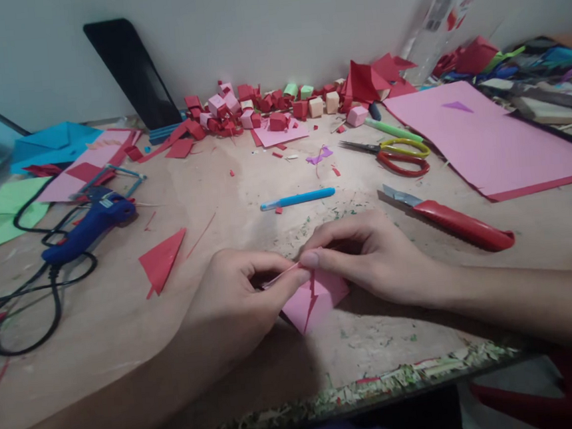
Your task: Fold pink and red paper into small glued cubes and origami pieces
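A small folded pink paper [310, 302] lies between my two hands, near the front of the table, with darker red lines along its folds. My left hand [245, 291] pinches its upper left side between thumb and fingers. From the right, my right hand [370, 257] pinches the top edge, its thumb tip close to the left thumb tip. Both hands are closed on the same paper, and the fingers behind it are partly hidden. Just beyond the hands lies a blue pen-like tool [299, 199].
Red-handled cutter [462, 224] and scissors [403, 154] lie right, beside pink sheets [489, 136]. Blue glue gun [89, 225] with looped cord and a red paper piece [163, 260] lie left. Small paper cubes [278, 122], a leaning phone [130, 71] and a bottle [442, 20] stand behind.
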The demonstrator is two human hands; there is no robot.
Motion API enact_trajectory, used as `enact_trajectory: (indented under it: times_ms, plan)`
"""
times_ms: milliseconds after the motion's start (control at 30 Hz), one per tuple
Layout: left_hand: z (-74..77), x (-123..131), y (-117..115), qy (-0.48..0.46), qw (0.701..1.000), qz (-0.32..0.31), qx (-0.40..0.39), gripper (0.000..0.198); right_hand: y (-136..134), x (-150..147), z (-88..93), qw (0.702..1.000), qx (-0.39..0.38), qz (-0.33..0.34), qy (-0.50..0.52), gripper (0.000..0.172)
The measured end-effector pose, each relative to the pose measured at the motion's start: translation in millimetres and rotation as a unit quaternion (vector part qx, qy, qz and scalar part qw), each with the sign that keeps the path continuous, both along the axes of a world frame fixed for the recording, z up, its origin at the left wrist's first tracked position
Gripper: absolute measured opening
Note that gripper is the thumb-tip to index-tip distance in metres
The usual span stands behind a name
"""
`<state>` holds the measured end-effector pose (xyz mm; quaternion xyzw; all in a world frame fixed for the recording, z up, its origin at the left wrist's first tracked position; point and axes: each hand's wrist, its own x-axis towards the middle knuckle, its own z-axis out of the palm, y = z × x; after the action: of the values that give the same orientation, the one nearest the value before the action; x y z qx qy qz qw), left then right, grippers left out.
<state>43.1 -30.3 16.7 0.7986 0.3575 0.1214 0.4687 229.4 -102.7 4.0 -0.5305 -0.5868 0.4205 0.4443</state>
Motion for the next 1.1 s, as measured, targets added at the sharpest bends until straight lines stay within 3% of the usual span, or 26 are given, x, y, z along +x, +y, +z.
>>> enact_trajectory:
  times_ms: [300,500,733,1100]
  plan:
    - [4.1,0.5,2.2,-0.010,0.999,0.005,-0.051,0.031,1.6,8.8,0.7,0.996,-0.082,0.012,0.017,0.024]
    - [4.5,1.3,5.1,-0.026,0.996,-0.002,-0.085,0.025,1.9,9.3,-0.9,0.998,-0.064,-0.007,0.008,0.025]
    - [4.1,1.7,6.6,-0.068,0.996,0.007,-0.053,0.023,0.6,5.8,-0.6,1.000,-0.018,-0.004,-0.009,0.025]
    - [2.0,-2.0,8.2,-0.068,0.998,0.009,-0.013,0.027,1.8,7.2,0.2,0.998,-0.025,-0.049,0.022,0.021]
